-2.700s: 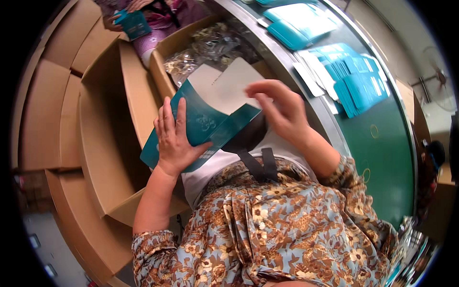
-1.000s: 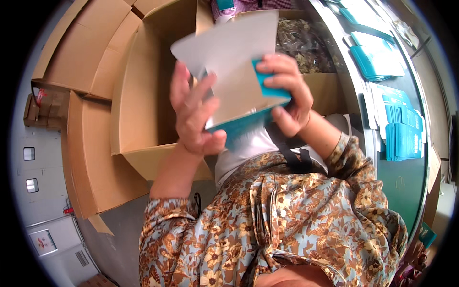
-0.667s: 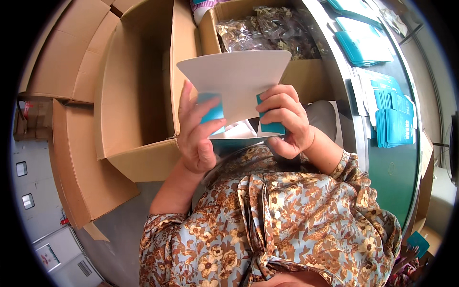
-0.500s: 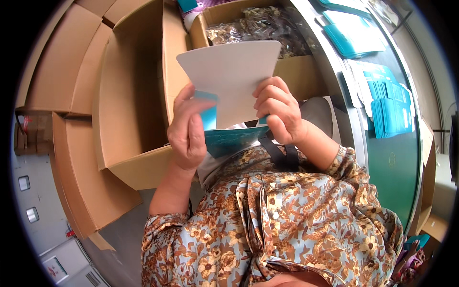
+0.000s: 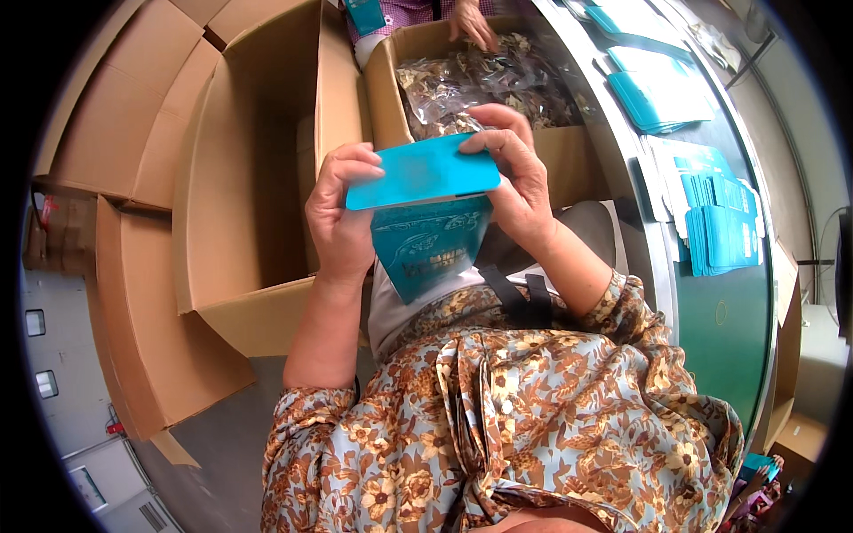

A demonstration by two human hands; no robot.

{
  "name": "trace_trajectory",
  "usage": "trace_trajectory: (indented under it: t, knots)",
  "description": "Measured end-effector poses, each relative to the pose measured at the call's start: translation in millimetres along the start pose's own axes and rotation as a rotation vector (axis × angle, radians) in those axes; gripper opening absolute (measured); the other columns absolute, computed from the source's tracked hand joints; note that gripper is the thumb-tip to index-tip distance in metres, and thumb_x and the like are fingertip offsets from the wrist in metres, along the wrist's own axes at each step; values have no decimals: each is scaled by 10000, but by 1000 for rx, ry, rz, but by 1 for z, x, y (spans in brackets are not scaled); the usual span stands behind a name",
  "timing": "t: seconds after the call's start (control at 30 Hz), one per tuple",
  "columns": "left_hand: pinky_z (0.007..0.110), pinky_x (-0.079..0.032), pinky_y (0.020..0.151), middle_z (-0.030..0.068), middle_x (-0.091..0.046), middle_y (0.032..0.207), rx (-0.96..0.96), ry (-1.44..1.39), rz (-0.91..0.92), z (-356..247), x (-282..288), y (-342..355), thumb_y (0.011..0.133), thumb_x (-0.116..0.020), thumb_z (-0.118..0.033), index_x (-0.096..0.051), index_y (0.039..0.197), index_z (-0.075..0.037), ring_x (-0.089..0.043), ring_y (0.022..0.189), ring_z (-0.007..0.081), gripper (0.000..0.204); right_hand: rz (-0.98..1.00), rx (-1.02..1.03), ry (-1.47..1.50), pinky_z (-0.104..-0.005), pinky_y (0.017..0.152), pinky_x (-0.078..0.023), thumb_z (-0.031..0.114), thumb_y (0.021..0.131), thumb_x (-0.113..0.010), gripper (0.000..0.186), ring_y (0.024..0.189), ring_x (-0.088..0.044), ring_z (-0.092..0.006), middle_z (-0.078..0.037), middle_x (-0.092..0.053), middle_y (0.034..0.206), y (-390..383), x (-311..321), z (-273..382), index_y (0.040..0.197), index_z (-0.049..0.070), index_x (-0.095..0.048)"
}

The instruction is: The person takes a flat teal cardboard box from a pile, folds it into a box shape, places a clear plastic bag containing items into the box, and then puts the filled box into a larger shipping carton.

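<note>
In front of my body I hold a teal printed paperboard box point(image 5: 433, 240), its top panel point(image 5: 422, 173) folded toward me. My left hand point(image 5: 342, 213) is closed round its left side, fingers curled at the top panel's left edge. My right hand point(image 5: 517, 182) grips the right side, thumb below the panel's edge and fingertips on top. The box's lower end is near my lap. Whatever is inside it is hidden.
A large open cardboard carton point(image 5: 244, 160) stands to the left. Beyond my hands, another carton point(image 5: 386, 93) holds clear bags of dried pieces point(image 5: 489, 84), with another person's hand point(image 5: 474, 22) over it. Flat teal box blanks point(image 5: 721, 226) lie on the green-topped table point(image 5: 721, 338) at right.
The raised white-inside panel has folded down, so its teal outside now shows. My fingers have moved to its edges. Another person's hand has appeared over the far carton.
</note>
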State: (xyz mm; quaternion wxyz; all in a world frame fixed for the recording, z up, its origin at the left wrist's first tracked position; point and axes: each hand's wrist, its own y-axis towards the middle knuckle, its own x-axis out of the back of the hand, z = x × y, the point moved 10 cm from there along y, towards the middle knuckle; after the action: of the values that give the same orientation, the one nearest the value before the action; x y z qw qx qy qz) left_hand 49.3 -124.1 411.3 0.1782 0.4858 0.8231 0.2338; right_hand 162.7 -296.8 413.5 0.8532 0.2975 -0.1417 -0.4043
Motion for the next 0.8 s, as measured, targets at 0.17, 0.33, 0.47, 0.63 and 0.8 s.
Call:
trace_trajectory:
  t: [0.17,0.33,0.47,0.63,0.8]
  knots:
    - [414,-436,983,134,-637,1070,-163,18,80,-12,-3,-6,870,-595,-113,-607,955,-38,-574,1114,298,114,221,142,16,-456,1071,-369,172,886,-535,239,1210,-505,-333,-174,-600,1224,3,-17,6,1071,26,-567]
    - [429,-437,984,182,-607,1144,-256,129,122,-21,-2,-7,873,-607,-289,-597,1020,-27,-566,1115,317,300,414,177,-146,-475,1102,-347,264,923,-552,326,1317,-454,-366,-183,-622,1252,16,-14,24,1125,18,-620]
    - [435,-439,987,191,-593,1160,-270,229,112,-18,-1,-5,861,-616,-299,-601,1085,-15,-556,1128,326,362,500,79,-286,-490,1111,-348,310,933,-588,416,1358,-442,-367,-199,-597,1331,20,-20,25,1233,31,-661]
    - [437,-426,1011,195,-563,1205,-307,377,183,-22,-16,-9,866,-652,-257,-592,1158,-7,-534,1163,333,390,526,60,-312,-476,1107,-364,258,906,-683,454,1350,-459,-363,-187,-560,1385,17,-21,19,1305,47,-632]
    - [430,-406,1038,186,-543,1244,-226,244,142,-18,-17,-9,864,-684,-197,-554,1220,-2,-507,1199,330,426,510,100,-351,-454,1045,-433,234,854,-749,465,1291,-500,-360,-185,-574,1336,18,-20,20,1276,68,-649]
